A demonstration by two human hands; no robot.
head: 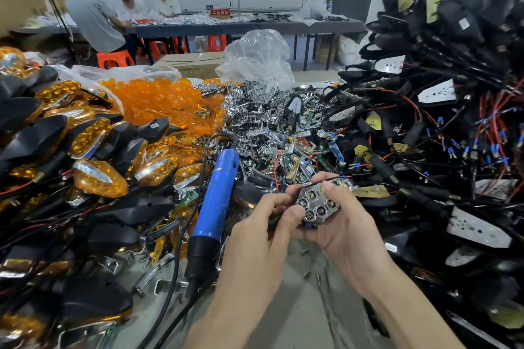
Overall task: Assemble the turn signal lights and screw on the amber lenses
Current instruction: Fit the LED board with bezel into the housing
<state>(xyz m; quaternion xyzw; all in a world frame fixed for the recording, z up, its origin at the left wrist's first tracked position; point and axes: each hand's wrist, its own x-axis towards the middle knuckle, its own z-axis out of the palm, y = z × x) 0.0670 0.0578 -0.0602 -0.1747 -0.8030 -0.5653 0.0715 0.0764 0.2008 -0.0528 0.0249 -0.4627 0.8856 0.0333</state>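
Near the middle of the desk [297,309], just over its bare grey top, you hold a turn signal light [317,202] between both hands. Your left hand [263,227] grips it from the near left, with the thumb pressed on the edge of the chrome honeycomb face and the fingers curled behind. Your right hand [343,227] cups it from the right, thumb laid over the far edge and fingers wrapped beneath. The honeycomb face is turned up toward you, uncovered, and thin red and black wires run from its far-left end into the clutter.

Just left of your left hand lies a blue electric screwdriver [215,193], untouched, its black nose pointing near and its cord looping off the far end. A few loose screws [306,273] sit on the desk below your wrists.

To the left, a heap of finished lights [96,176] with amber lenses fitted fills that side. Farther back is a pile of loose amber lenses [158,99], and right of that a spread of chrome reflectors [255,110]. A crumpled clear plastic bag [258,56] stands behind them. On the right, black housings [439,122] with red and black wires rise in a tall stack.

Far off, three people sit at a long table beside red stools [114,59].
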